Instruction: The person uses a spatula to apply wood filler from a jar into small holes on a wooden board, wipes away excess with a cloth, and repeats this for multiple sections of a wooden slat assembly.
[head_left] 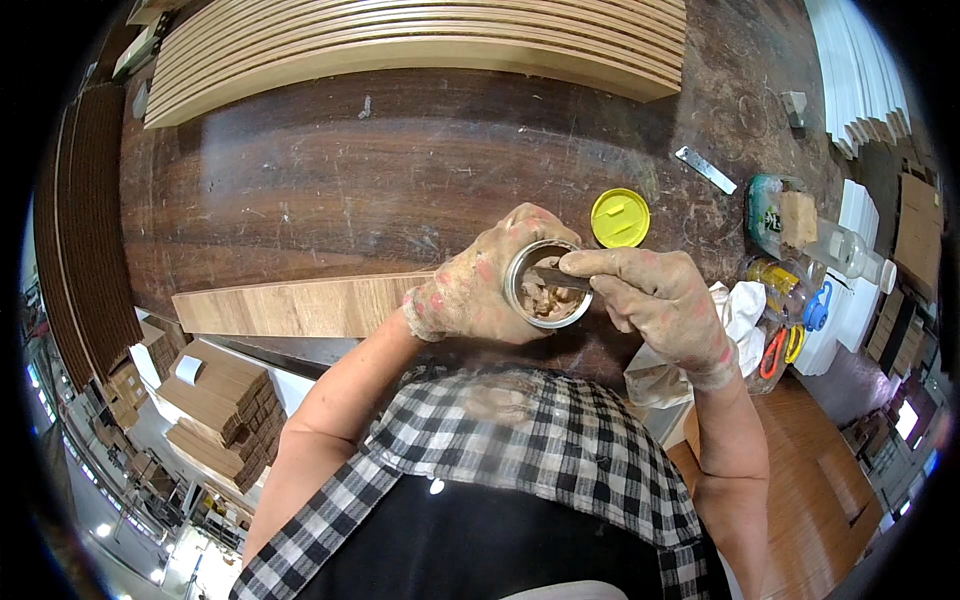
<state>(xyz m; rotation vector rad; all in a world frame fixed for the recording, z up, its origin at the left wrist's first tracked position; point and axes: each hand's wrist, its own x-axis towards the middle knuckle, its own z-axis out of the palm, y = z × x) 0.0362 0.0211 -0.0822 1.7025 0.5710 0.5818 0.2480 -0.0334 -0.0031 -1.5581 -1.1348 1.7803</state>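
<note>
My left hand (484,284), in a stained work glove, is wrapped round a lidless round can (514,285). Inside the can is a lumpy light-brown paste (543,300). My right hand (652,298), gloved as well, pinches a narrow dark flat tool (565,278) whose far end dips into the can; its exact kind is hidden. A yellow plastic lid (620,218) lies on the table just beyond the can. Beside my left wrist, a light wood-grain board (300,308) lies along the table's near edge, one end behind the glove.
Several long wood strips (420,45) lie side by side at the back of the dark table (330,180). To the right are a small metal plate (706,170), a clear bottle (845,250), a white cloth (738,318) and orange-handled scissors (772,352). White panels (860,75) stand far right.
</note>
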